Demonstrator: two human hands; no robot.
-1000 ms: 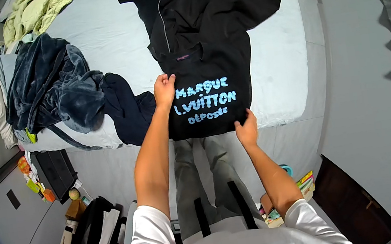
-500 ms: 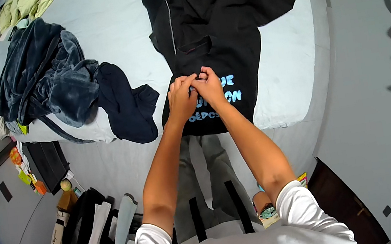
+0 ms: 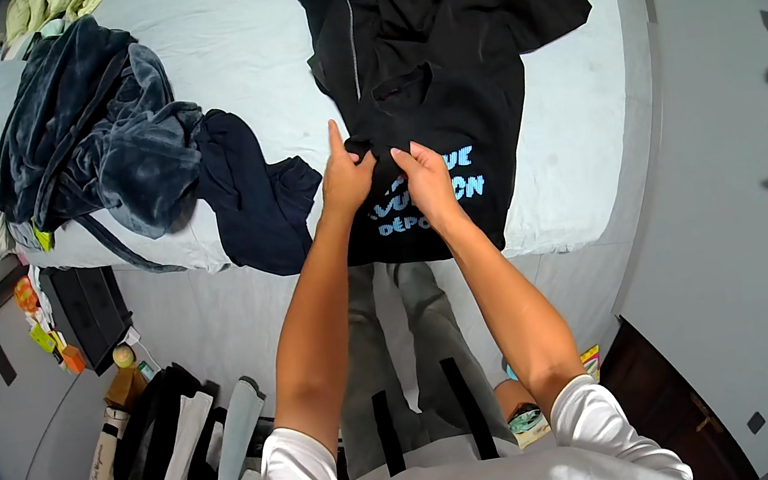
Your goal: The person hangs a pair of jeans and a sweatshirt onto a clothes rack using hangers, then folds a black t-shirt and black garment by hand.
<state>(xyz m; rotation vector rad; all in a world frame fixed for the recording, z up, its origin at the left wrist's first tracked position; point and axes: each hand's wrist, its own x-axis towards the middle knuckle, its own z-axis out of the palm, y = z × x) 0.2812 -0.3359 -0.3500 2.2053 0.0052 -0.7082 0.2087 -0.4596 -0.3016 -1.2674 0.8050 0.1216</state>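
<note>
A black T-shirt with light blue lettering lies near the bed's front edge, its neckline pointing away from me. My left hand pinches the shirt's fabric between thumb and curled fingers, its index finger stretched upward. Just to its right, my right hand grips the same shirt between thumb and fingertips. A small fold of cloth rises between the two hands. Beyond the shirt, a black garment with a pale zip line is spread out, partly under it. My right hand and forearm cover part of the lettering.
The bed has a white sheet. On its left lie a heaped blue-grey fleece and a dark navy garment. Clothes hang on a rack at lower left, near a black box. A dark door stands at lower right.
My hands, close together over the lettering before, have moved apart and now pinch the shirt's cloth. More of the lettering shows. The whole view has shifted slightly.
</note>
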